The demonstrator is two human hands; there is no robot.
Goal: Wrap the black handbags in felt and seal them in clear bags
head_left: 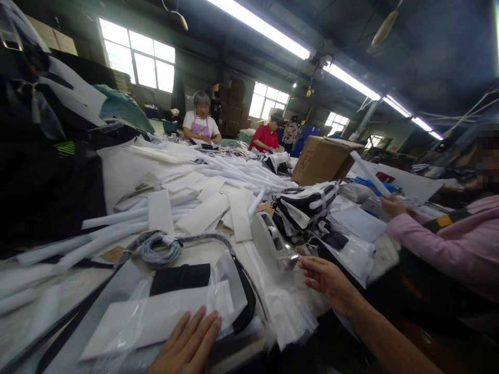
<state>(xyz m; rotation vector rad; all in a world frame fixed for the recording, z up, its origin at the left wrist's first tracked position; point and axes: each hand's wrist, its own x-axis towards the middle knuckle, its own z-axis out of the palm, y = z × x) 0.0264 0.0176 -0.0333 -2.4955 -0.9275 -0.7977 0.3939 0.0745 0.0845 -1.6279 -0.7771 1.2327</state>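
The left hand (187, 344) was laid flat, with fingers spread and nothing grasped, on a clear plastic bag (228, 270) in which a white card (156, 317) and a folded black garment (180, 277) were packed. The right hand (327, 280) was held open, its fingers stretched to the front end of a tape dispenser (268, 241) just to its left; whether tape was touched could not be told. A coiled grey cord (159, 248) was seen beyond the left hand.

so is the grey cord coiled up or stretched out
Coiled: the grey cord lies in a bundle of stacked loops, with a white band round it.
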